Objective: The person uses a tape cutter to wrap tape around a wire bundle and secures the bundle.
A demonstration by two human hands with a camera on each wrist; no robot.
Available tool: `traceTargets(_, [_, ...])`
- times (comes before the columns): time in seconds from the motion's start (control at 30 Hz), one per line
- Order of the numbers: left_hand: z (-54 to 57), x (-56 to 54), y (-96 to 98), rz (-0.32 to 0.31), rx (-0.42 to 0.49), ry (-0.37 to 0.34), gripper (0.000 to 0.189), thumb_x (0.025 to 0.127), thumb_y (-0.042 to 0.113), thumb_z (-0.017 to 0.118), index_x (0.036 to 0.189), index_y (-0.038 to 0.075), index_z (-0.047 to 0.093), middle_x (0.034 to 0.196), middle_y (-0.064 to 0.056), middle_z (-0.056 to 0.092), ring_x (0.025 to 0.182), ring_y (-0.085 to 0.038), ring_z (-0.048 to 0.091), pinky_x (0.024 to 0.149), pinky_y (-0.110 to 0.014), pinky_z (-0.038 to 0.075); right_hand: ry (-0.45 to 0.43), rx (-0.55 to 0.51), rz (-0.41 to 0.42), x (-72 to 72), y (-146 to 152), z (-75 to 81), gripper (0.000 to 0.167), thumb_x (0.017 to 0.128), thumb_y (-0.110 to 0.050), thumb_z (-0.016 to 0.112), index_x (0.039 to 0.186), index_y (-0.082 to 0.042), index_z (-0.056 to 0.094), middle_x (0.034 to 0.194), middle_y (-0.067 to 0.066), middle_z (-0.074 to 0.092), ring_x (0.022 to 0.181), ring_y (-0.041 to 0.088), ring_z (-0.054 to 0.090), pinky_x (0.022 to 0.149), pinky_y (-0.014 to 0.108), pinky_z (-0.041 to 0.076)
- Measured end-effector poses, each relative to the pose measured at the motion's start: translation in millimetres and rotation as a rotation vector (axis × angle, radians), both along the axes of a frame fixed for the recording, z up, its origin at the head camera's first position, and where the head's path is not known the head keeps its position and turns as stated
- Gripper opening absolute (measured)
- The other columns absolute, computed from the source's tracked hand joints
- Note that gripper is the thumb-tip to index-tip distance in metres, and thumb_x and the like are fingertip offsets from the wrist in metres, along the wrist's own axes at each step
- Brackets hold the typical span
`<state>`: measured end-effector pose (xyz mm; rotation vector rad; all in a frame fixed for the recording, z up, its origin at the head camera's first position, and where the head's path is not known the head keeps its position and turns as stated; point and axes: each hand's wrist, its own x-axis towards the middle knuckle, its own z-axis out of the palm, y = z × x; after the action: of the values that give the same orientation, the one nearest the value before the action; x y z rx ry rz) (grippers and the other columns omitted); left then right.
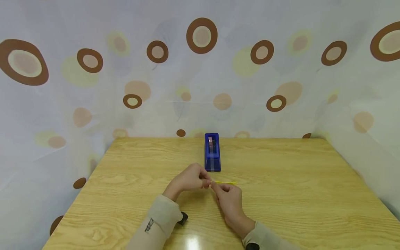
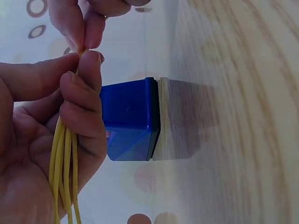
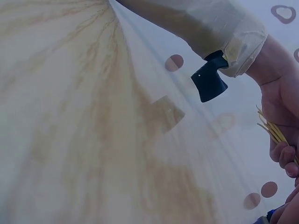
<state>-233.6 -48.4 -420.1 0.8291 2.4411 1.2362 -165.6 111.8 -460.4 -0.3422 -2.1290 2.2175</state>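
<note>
In the head view my left hand (image 1: 190,178) and right hand (image 1: 230,203) meet fingertip to fingertip above the table. Thin yellow strands (image 1: 229,182) stick out past the fingers to the right. The left wrist view has a bundle of several yellow strands (image 2: 65,168) lying along the left palm, gripped by its thumb and curled fingers. At the bundle's upper end, the right hand (image 2: 96,21) pinches the gathered tip. Loose strand ends (image 3: 271,128) show beside the left hand (image 3: 285,100) in the right wrist view. The exact kind of strand is unclear.
A blue tape dispenser (image 1: 217,162), with a roll of tape in it, stands on the wooden table (image 1: 281,173) just beyond the hands. Behind the table hangs a pale cloth (image 1: 200,76) patterned with circles. A black strap mount (image 1: 183,218) sits on the left wrist.
</note>
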Motion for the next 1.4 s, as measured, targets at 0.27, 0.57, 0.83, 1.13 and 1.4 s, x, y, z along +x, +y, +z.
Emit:
traceTargets(0.27, [0.9, -0.8, -1.3, 0.006, 0.001, -0.027, 0.019, 0.093, 0.004, 0.066, 0.08, 0.011, 0.078, 0.069, 0.001, 0.068, 0.054, -0.008, 0.048, 0.049, -0.023, 0.037, 0.023, 0.052, 0.005, 0.8, 1.0, 0.2, 0.03, 0.09, -0.022, 0.076, 0.087, 0.008, 0.075, 0.051, -0.004, 0.047, 0.045, 0.005, 0.039, 0.044, 0.019, 0.031])
traceTargets(0.57, [1.6, 0.9, -3.6, 0.014, -0.007, -0.035, 0.017, 0.094, 0.012, 0.068, 0.08, 0.012, 0.078, 0.069, 0.0, 0.068, 0.059, -0.01, 0.057, 0.056, -0.025, 0.048, 0.058, 0.089, 0.026, 2.7, -0.5, -2.8, 0.03, 0.089, -0.023, 0.076, 0.085, 0.006, 0.075, 0.053, -0.004, 0.049, 0.048, 0.006, 0.04, 0.046, 0.02, 0.031])
traceTargets(0.83, [2.9, 2.0, -4.9, 0.029, -0.013, -0.03, 0.02, 0.095, 0.008, 0.066, 0.078, 0.009, 0.077, 0.068, -0.002, 0.068, 0.055, -0.008, 0.052, 0.051, -0.022, 0.041, 0.066, 0.085, 0.06, 4.0, -3.2, -0.9, 0.025, 0.091, -0.017, 0.073, 0.091, 0.008, 0.074, 0.057, -0.003, 0.051, 0.052, 0.006, 0.045, 0.048, 0.019, 0.035])
traceTargets(1.13, [0.8, 2.8, -5.1, 0.045, -0.003, -0.039, 0.022, 0.094, 0.009, 0.067, 0.075, 0.007, 0.076, 0.066, -0.004, 0.068, 0.053, -0.008, 0.05, 0.051, -0.023, 0.04, 0.05, 0.096, 0.051, 3.4, -3.8, -2.1, 0.021, 0.09, -0.014, 0.072, 0.091, 0.007, 0.074, 0.059, -0.003, 0.053, 0.055, 0.007, 0.046, 0.049, 0.02, 0.037])
traceTargets(1.4, [1.5, 3.9, -3.2, 0.066, -0.012, -0.051, 0.021, 0.094, 0.011, 0.067, 0.076, 0.006, 0.076, 0.066, -0.003, 0.067, 0.055, -0.009, 0.052, 0.052, -0.024, 0.041, 0.03, 0.109, 0.038, 3.5, -2.8, -2.4, 0.02, 0.089, -0.013, 0.073, 0.09, 0.006, 0.074, 0.059, -0.002, 0.054, 0.054, 0.008, 0.047, 0.049, 0.02, 0.037])
